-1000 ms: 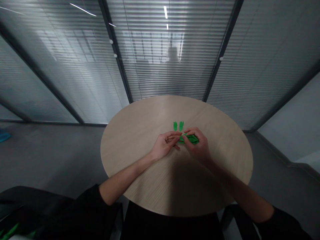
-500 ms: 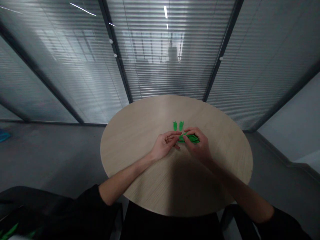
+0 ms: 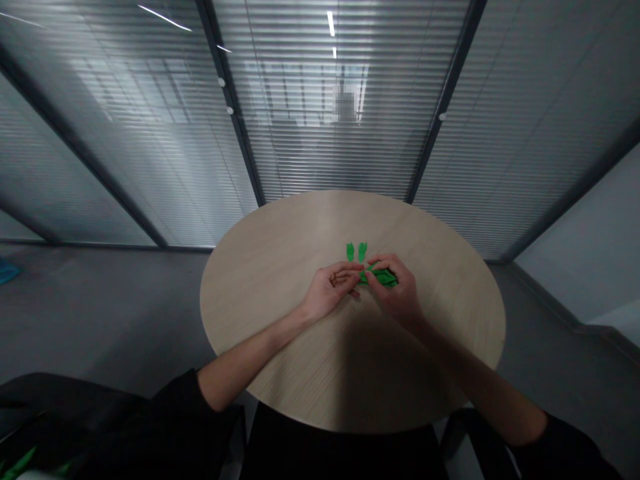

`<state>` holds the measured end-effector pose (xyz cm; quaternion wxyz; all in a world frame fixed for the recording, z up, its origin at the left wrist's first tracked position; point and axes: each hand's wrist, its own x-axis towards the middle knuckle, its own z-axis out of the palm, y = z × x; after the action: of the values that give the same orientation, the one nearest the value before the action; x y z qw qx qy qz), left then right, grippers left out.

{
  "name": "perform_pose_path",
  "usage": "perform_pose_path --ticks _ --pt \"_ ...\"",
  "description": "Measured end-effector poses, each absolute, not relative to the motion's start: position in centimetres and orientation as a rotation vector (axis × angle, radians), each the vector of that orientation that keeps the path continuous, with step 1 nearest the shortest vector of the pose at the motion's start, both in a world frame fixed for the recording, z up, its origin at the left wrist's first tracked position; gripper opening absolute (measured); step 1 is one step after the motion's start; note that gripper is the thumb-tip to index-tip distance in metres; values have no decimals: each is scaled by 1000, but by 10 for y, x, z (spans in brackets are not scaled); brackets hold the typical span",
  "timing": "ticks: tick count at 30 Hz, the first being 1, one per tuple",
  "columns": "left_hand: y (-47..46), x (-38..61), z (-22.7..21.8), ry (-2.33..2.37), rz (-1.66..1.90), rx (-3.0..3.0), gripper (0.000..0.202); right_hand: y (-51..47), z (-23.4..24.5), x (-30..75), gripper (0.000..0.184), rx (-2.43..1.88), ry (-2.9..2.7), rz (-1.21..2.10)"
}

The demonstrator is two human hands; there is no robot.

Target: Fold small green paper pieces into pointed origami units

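Note:
My left hand (image 3: 327, 291) is closed, its thumb and fingertips pinched at the left end of a bright green, faceted, pointed piece (image 3: 384, 277). From the other side my right hand (image 3: 400, 293) curls around the same piece, thumb in front and fingers behind. Part of it is hidden by the fingers, and its exact kind does not show. Just beyond the hands, two small flat green foot-shaped pieces (image 3: 362, 251) lie side by side on the round wooden table (image 3: 280, 247).
Glass partitions with blinds (image 3: 320, 160) stand behind the table. Green leaves (image 3: 20, 461) show at the lower left beside a dark chair (image 3: 45, 393). A blue item (image 3: 7, 271) lies on the floor at far left.
My fingers have shifted slightly around the green piece, and a little less of its left end shows. The two foot-shaped pieces stay where they were.

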<state>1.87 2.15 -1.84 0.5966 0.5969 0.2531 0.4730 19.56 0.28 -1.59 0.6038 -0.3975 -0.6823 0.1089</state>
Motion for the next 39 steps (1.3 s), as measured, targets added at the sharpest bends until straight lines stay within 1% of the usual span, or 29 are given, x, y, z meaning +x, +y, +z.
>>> perform_pose_path --ticks 9,18,25,32,39 --pt "21 20 -18 669 1142 1332 37 2 -15 194 10 -913 -1589 266" --pt "23 20 -21 648 1196 1345 36 4 -21 196 9 -940 -1501 424" --pt "21 20 -22 666 1222 1371 33 6 -23 196 8 -942 -1479 463" --pt "21 19 -22 674 1232 1422 33 6 -22 193 11 -934 -1439 569" --pt "19 22 -16 624 1227 1373 32 2 -19 192 8 -889 -1536 452"
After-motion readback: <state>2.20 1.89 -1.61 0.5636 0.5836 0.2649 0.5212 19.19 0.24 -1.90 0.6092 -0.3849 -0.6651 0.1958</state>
